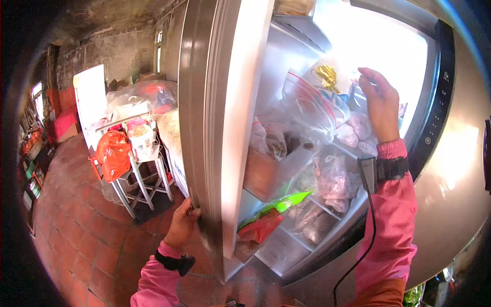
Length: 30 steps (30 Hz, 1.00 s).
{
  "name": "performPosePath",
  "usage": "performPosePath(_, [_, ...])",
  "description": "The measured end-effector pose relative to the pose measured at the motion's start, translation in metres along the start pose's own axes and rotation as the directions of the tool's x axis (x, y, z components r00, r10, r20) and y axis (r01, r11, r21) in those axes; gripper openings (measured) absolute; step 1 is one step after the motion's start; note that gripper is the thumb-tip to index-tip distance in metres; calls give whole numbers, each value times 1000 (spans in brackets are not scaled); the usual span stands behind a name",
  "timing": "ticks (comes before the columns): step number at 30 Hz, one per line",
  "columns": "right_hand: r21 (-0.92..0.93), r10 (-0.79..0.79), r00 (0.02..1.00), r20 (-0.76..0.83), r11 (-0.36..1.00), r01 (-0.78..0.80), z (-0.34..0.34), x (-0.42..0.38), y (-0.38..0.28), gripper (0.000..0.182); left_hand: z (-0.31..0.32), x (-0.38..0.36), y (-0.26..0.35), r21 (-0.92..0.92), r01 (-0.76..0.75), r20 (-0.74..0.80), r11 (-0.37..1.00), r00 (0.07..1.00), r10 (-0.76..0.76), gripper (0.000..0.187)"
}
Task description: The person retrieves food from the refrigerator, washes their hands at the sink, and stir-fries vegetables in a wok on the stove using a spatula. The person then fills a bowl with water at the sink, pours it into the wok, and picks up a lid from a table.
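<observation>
My left hand (182,223) is closed on the edge of an open refrigerator door (204,128), low on its outer side. Inside the lit upper part of the refrigerator, my right hand (381,100) is raised with fingers bent toward the thumb; glare hides what they pinch, if anything. Just left of it lies a clear zip bag (312,105) with a red seal line, beside a yellow bundle (326,77). Below the right hand are pale pink items in plastic (353,130). Lower down, a knotted clear bag (332,179) sits in a wire-divided shelf area.
A green and red packet (276,210) lies near the door's inner side. On the tiled floor (82,225) to the left stands a metal rack (140,184) with an orange plastic bag (113,153). A black cable (372,230) hangs from my right wrist.
</observation>
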State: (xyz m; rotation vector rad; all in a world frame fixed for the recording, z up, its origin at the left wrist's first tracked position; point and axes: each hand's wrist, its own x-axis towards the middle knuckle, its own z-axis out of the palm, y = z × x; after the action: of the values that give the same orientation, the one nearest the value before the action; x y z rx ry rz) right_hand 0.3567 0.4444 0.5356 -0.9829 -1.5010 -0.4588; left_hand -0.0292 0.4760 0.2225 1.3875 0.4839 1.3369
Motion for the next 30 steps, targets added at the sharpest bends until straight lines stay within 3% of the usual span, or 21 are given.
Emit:
performPosePath(3, [-34, 21, 995, 97, 999, -18, 4, 11, 6, 18, -16, 9, -6, -88, 3, -10, 996, 1000, -4, 38])
performPosePath(5, [58, 180, 962, 204, 979, -195, 6, 12, 3, 17, -23, 15, -10, 36, -20, -100, 999, 995, 24, 32])
performPosePath(9, [82, 143, 939, 313, 981, -176, 5, 13, 11, 17, -31, 21, -14, -8, 13, -79, 1000, 997, -13, 36])
performPosePath(12, [249, 124, 922, 366, 942, -225, 3, 14, 9, 20, -22, 19, -4, -70, -4, -113, 998, 994, -5, 39])
performPosePath(15, [232, 107, 854, 508, 938, -256, -4, 24, 6, 23, -17, 19, -3, -13, -90, -96, 996, 991, 88, 43])
performPosePath(17, [292, -10, 758, 652, 926, -239, 0, 38, 4, 25, -16, 21, -8, -317, -6, -121, 948, 992, -34, 45])
performPosePath(18, [295, -19, 763, 647, 928, -227, 7, 46, 15, 25, -20, 22, -11, -316, -17, -119, 948, 993, -22, 45])
performPosePath(20, [238, 108, 613, 782, 858, -455, 24, 59, 43, 25, -26, 21, -16, -226, -19, -182, 974, 983, -23, 44])
performPosePath(21, [239, 102, 620, 778, 865, -442, 24, 64, 36, 25, -25, 21, -18, -220, -26, -204, 975, 979, -19, 43])
performPosePath(22, [7, 105, 550, 829, 980, -198, 27, 67, 22, 27, -22, 20, -16, -222, -40, -204, 974, 979, -6, 43])
performPosePath(23, [-204, 139, 480, 866, 975, 85, 30, 70, 13, 29, -21, 19, -12, -66, -48, -191, 997, 981, 34, 42])
performPosePath(24, [-198, 128, 484, 866, 976, 95, 34, 71, 16, 29, -22, 18, -9, 94, -57, -175, 994, 982, 73, 41])
performPosePath(26, [-136, 4, 433, 901, 952, 275, 58, 70, 35, 35, -30, 17, -20, 54, -69, -188, 996, 979, 78, 39])
performPosePath(27, [-15, 21, 415, 909, 1000, -17, 65, 68, 51, 40, -33, 16, -24, 11, -67, -192, 998, 979, 68, 38])
performPosePath(28, [-9, 12, 413, 910, 1000, -8, 68, 66, 56, 40, -33, 15, -24, 11, -75, -200, 997, 977, 76, 38])
performPosePath(30, [-109, -44, 517, 855, 959, 263, 74, 68, 70, 37, -32, 16, -21, 71, -29, -181, 997, 983, 41, 37])
